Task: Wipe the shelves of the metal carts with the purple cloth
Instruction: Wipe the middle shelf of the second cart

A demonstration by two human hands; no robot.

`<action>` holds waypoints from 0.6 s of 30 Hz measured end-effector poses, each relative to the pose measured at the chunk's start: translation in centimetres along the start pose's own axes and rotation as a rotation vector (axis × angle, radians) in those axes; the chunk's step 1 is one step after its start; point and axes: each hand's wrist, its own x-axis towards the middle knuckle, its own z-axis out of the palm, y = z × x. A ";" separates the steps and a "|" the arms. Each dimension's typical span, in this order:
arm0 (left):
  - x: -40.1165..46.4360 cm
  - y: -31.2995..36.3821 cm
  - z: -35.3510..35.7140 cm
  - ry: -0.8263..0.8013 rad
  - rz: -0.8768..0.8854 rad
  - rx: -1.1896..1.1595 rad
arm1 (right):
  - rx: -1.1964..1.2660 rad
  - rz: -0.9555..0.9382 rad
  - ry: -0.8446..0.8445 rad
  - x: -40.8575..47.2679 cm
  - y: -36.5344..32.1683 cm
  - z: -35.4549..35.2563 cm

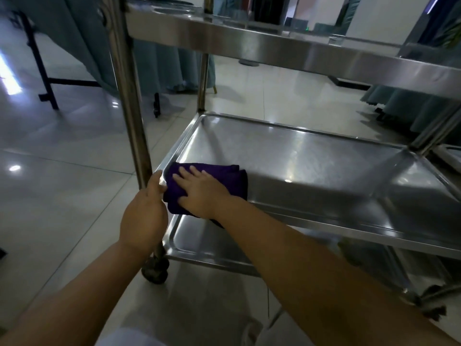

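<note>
**Cloth at the left end of the middle shelf**

The right hand (199, 189) lies flat, fingers straight, pressing the folded purple cloth (207, 188) onto the near-left corner of the cart's middle shelf (311, 166). The left hand (147, 206) grips the corner post (129, 96) just beside it. The shelf's long axis runs rightward from the cloth, so the unwiped stretch probably lies to the right, nearer the right arm.
</note>
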 end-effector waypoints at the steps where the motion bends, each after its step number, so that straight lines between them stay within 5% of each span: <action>1: 0.0 0.1 0.0 -0.003 -0.023 -0.001 | 0.017 -0.012 -0.027 0.2 0.2 -0.2; 6: 0.0 -0.2 0.3 -0.047 0.075 0.122 | 0.123 0.078 -0.035 -3.9 5.4 -0.7; 13: -0.1 -0.6 0.8 0.049 0.211 0.202 | 0.062 0.543 0.034 -14.5 17.7 -0.7; 18: 0.3 -0.6 1.5 0.114 0.199 0.165 | 0.064 0.821 -0.024 -15.6 18.8 -1.1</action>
